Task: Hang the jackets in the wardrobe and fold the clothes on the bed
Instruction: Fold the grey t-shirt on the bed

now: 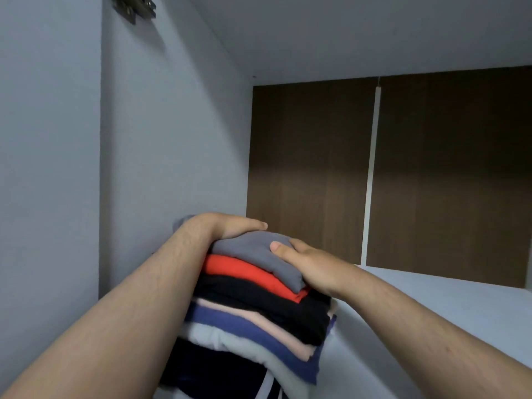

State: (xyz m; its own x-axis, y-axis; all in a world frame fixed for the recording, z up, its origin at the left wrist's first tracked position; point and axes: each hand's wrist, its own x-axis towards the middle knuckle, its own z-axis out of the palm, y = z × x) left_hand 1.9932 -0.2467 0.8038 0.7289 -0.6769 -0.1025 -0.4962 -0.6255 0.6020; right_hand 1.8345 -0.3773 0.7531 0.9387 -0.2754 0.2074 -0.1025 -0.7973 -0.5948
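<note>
A stack of folded clothes (253, 309) sits at the front left of a white wardrobe shelf (449, 306). From the top it holds a grey piece (253, 251), a red one (244, 272), a black one, a pink one, a blue one, a light grey one and a dark one at the bottom. My left hand (230, 224) lies over the top left of the stack, thumb stretched across the grey piece. My right hand (305, 263) holds the stack's right side, thumb pressing on the grey piece. The fingers of both hands are hidden behind the stack.
The wardrobe's white left side wall (172, 145) stands close beside the stack. A brown wooden back panel (431, 168) with a pale vertical strip closes the rear. A white top panel (345, 33) runs overhead. A metal hinge (135, 7) is fixed at the upper left.
</note>
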